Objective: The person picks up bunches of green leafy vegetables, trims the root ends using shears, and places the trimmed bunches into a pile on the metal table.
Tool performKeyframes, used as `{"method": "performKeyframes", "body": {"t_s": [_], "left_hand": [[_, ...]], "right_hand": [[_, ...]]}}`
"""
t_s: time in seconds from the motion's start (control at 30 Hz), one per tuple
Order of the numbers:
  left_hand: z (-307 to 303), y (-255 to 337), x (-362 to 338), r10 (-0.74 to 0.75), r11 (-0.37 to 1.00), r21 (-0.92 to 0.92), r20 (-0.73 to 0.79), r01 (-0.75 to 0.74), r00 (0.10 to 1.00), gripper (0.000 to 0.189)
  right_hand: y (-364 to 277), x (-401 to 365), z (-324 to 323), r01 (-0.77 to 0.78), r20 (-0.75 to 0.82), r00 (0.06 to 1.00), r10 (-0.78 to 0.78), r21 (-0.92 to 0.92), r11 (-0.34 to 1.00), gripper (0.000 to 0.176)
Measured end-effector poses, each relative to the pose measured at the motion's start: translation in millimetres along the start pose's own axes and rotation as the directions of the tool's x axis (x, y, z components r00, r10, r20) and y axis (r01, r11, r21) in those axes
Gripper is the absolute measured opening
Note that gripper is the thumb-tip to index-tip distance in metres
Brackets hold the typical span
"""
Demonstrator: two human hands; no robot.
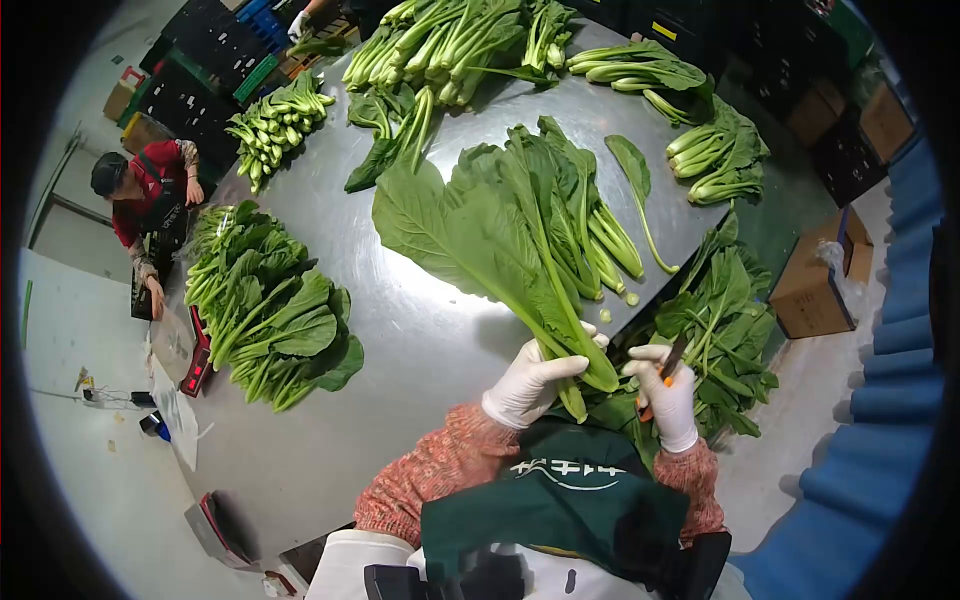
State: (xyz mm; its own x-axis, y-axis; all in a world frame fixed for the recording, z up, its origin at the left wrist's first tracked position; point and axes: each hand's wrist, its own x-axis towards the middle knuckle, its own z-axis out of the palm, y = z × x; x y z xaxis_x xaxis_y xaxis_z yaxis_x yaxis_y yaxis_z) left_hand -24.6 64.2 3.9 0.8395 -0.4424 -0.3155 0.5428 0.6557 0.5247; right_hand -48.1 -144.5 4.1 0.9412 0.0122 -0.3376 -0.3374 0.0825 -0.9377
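My left hand (535, 380), in a white glove, is closed round the base of a leafy green vegetable (490, 240), whose broad leaves point away to the upper left. Just to its right, my right hand (668, 395), gloved too, grips a knife (674, 358) with an orange handle and a dark blade, held apart from the stalk. Beyond the held vegetable, a bunch of greens (610, 240) lies on the metal table (400, 350), with small cut pieces near its stem ends and a single leaf (632, 165) to the right.
Piles of greens lie at the left (265, 310), far side (450, 45) and right (715, 155). More leaves (725, 320) sit below the table's right edge. A cardboard box (820, 280) stands on the floor. A co-worker (150, 195) is at the far left; another person's gloved hand (298, 26) shows behind.
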Motion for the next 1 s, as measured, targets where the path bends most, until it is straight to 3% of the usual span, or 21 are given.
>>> {"method": "performKeyframes", "body": {"t_s": [0.07, 0.13, 0.17, 0.23, 0.3, 0.37, 0.4, 0.43, 0.47, 0.5, 0.53, 0.57, 0.6, 0.67, 0.8, 0.83, 1.0], "left_hand": [[-4.8, -0.4, -0.7, 0.019, 1.0, 0.004, -0.002, -0.019, 1.0, 0.041], [-9.0, 1.7, -2.7, 0.046, 0.999, 0.018, 0.0, -0.046, 0.999, 0.042], [-12.0, 2.2, -3.4, 0.059, 0.998, 0.011, 0.005, -0.059, 0.998, 0.042], [-14.5, 3.6, -6.8, 0.063, 0.998, 0.001, -0.004, -0.063, 0.998, 0.054], [-10.2, 8.2, -13.2, 0.071, 0.99, -0.126, 0.071, -0.061, 0.995, 0.063], [-12.2, 11.2, -17.8, 0.041, 0.964, -0.266, 0.197, 0.013, 0.98, 0.078], [-21.7, 6.9, -17.0, 0.063, 0.965, -0.264, 0.196, -0.01, 0.978, 0.064], [-26.1, 8.0, -19.9, 0.036, 0.98, -0.2, 0.117, -0.012, 0.993, 0.054], [-30.5, 11.8, -22.0, 0.011, 0.991, -0.134, 0.038, -0.006, 0.999, 0.043], [-21.5, 22.2, -25.2, 0.092, 0.991, -0.092, -0.055, -0.097, 0.994, 0.024], [-31.4, 26.0, -26.7, 0.143, 0.987, -0.045, -0.156, -0.152, 0.977, 0.017], [-41.4, 28.4, -28.1, 0.303, 0.951, 0.003, -0.225, -0.311, 0.926, 0.013], [-48.6, 36.6, -33.5, 0.312, 0.944, -0.001, -0.322, -0.33, 0.894, 0.013], [-73.1, 44.2, -43.4, 0.314, 0.905, -0.153, -0.394, -0.398, 0.864, 0.011], [-85.0, 40.4, -52.8, 0.274, 0.888, -0.232, -0.427, -0.397, 0.862, 0.021], [-83.6, 36.6, -51.6, 0.248, 0.895, -0.232, -0.451, -0.381, 0.857, 0.022], [-69.5, 32.3, -48.3, 0.203, 0.91, -0.218, -0.506, -0.352, 0.838, 0.02]], "right_hand": [[2.4, 0.3, 10.4, 0.28, 0.18, 0.952, -0.247, -0.194, 0.94, 0.032], [-8.2, -1.5, 29.5, 0.444, 0.235, 0.896, -0.378, -0.425, 0.789, 0.035], [-4.0, 1.4, 34.5, 0.51, 0.241, 0.86, -0.45, -0.445, 0.736, 0.032], [-2.2, 2.9, 36.9, 0.411, 0.262, 0.907, -0.33, -0.381, 0.828, 0.031], [1.4, 4.7, 36.3, 0.305, 0.319, 0.924, -0.21, -0.287, 0.908, 0.032], [0.5, 3.9, 39.8, 0.062, 0.407, 0.914, 0.002, -0.144, 0.988, 0.034], [0.2, 2.0, 41.1, -0.077, 0.451, 0.886, 0.105, -0.081, 0.994, 0.035], [3.5, 5.0, 43.6, -0.076, 0.498, 0.851, 0.166, -0.196, 0.978, 0.038], [3.8, 6.8, 54.3, 0.011, 0.442, 0.894, 0.076, -0.192, 0.981, 0.03], [16.8, 17.1, 52.9, 0.184, 0.393, 0.917, -0.075, -0.248, 0.951, 0.025], [35.2, 29.4, 51.6, 0.344, 0.353, 0.907, -0.228, -0.312, 0.886, 0.02], [42.1, 38.4, 51.7, 0.281, 0.184, 0.956, -0.231, -0.332, 0.9, 0.012], [55.2, 50.3, 42.7, 0.312, 0.109, 0.945, -0.307, -0.575, 0.756, 0.014], [51.4, 55.4, 43.2, 0.308, 0.081, 0.918, -0.388, -0.764, 0.567, 0.02], [82.2, 71.8, 50.2, 0.215, 0.142, 0.972, -0.188, -0.861, 0.461, 0.032], [86.6, 77.4, 51.2, 0.142, 0.138, 0.989, -0.045, -0.866, 0.48, 0.037], [62.6, 72.7, 62.9, 0.317, 0.141, 0.903, -0.406, -0.856, 0.409, 0.042]]}}
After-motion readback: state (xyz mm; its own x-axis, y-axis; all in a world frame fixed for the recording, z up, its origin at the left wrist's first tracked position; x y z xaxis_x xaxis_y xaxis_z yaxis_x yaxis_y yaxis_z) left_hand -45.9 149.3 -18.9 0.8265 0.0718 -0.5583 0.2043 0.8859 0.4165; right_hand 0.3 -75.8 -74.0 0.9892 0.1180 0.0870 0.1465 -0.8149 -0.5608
